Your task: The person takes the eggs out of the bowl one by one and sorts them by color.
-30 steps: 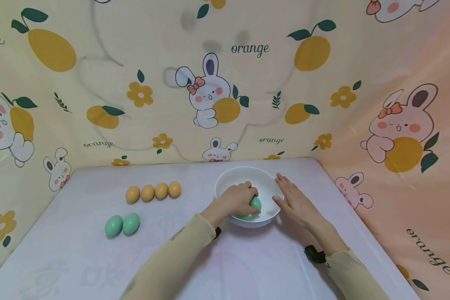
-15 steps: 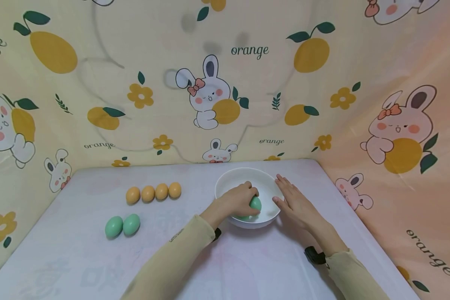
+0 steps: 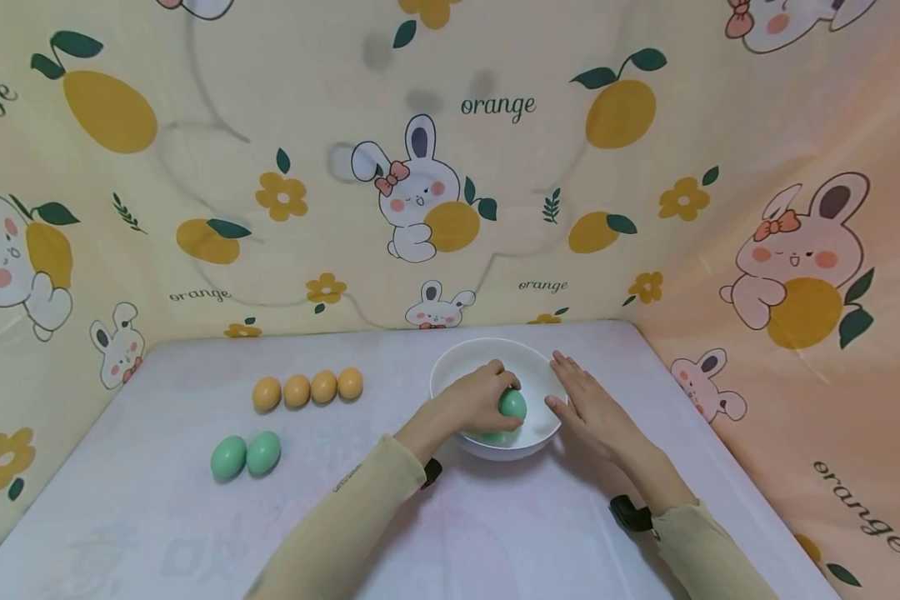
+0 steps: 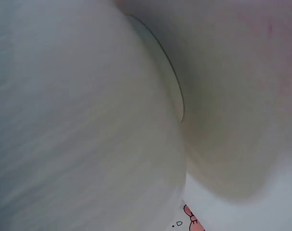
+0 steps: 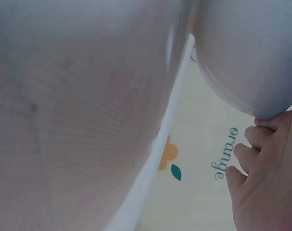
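A white bowl [image 3: 495, 450] stands on the right half of the table. My left hand [image 3: 476, 400] reaches over its near left rim and grips a green egg [image 3: 512, 404] between thumb and curled fingers. More green shows under the thumb, mostly hidden, so I cannot tell what it belongs to. With fingers straight, my right hand [image 3: 596, 412] rests against the bowl's right side. In the right wrist view, the right hand's fingertips touch the outside of the bowl [image 5: 251, 53]. Pale, blurred curved surfaces fill the left wrist view, and no fingers are visible there.
Several yellow eggs [image 3: 297, 391] lie in a row at the back left of the table [image 3: 157, 533]. Nearer the front, two green eggs [image 3: 246, 456] sit side by side. A cloth [image 3: 307, 108] printed with rabbits and oranges hangs behind and along both sides.
My left hand has raised the green egg slightly inside the bowl. The right hand stays against the bowl. The head view has tilted a little upward.
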